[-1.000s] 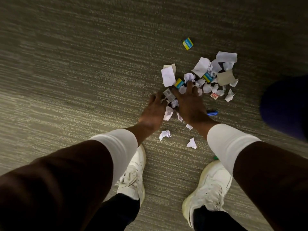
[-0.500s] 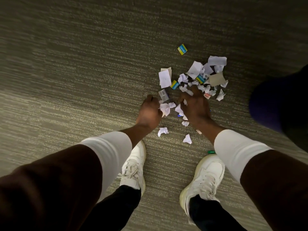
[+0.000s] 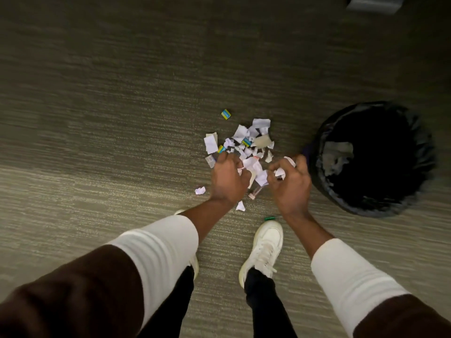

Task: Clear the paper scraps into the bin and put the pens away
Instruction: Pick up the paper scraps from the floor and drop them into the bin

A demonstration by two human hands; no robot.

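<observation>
While fingers (image 3: 275,167) curl, paper scraps (image 3: 280,172) inside them

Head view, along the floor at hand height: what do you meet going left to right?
Stray scrap → left hand → right hand → bin. The main scrap pile overlaps both hands, so it is left out.

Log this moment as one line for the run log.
step: gathering | left hand: holds white paper scraps | right hand: holds scraps | black lined bin: at right | pile remains on carpet
</observation>
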